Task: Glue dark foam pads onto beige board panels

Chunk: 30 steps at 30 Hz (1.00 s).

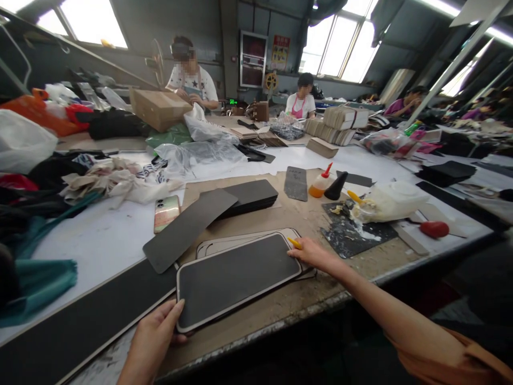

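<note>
A dark grey rounded panel with a pale rim (pixel 240 280) lies over several pale boards of like shape (pixel 230 240). My left hand (pixel 158 331) grips its near left corner, thumb on top and fingers underneath. At the far right end, my right hand (pixel 310 252) is closed around a small yellow tool (pixel 295 243), its kind unclear, with fingertips touching the panel's edge. A loose dark strip (pixel 190 230) rests slantwise behind the panel, partly across a stack of dark pieces (pixel 250 197). To the left runs a long dark panel (pixel 84 326).
A phone (pixel 167 213), an orange-filled glue bottle (pixel 318 184) and a black bottle (pixel 335 185) stand beyond. At right, a white glue jug (pixel 395 202) lies on its side near a red-handled tool (pixel 435 229). Cloth scraps (pixel 108 182) cover the left. Co-workers sit behind.
</note>
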Motion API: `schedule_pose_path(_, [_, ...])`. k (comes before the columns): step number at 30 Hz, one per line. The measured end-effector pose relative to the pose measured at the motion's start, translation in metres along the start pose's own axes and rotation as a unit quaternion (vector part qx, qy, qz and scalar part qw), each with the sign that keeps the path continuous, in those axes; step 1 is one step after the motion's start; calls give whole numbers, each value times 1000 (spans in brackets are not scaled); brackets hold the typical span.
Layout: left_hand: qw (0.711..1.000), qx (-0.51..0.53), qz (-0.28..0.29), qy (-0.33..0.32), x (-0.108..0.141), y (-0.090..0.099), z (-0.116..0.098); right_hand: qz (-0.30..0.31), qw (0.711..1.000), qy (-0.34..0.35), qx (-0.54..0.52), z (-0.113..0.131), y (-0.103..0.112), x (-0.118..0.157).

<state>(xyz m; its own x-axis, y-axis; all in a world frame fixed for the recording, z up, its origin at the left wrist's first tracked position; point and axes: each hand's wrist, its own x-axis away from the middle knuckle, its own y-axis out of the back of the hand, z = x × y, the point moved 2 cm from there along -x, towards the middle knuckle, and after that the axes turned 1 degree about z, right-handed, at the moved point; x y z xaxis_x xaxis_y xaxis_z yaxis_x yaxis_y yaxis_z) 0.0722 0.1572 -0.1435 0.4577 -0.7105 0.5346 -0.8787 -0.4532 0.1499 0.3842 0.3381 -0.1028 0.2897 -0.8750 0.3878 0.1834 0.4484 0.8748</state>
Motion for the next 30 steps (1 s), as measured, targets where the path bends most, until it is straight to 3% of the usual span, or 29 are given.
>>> schedule_pose_path(8, [999,-14,31,2,1,1,-3,-30,999,-21,13,5,-3,9])
schedule_pose_path(14, [999,-5,37,-20,-3,1,-4,-8,999,-40,-33,6,-4,9])
schedule_pose_path(20, [997,14,71,-30,-7,1,2,-21,982,-13,-186,4,0,7])
schedule_pose_path(23, [995,22,87,-40,-6,-3,0,29,968,-6,-248,-2,-6,2])
schedule_pose_path(26, [996,27,80,-41,-4,-6,-6,59,961,-15,-268,-11,-15,-5])
schedule_pose_path(30, [998,22,49,-33,-4,-6,-16,42,969,-14,-242,-19,-19,-12])
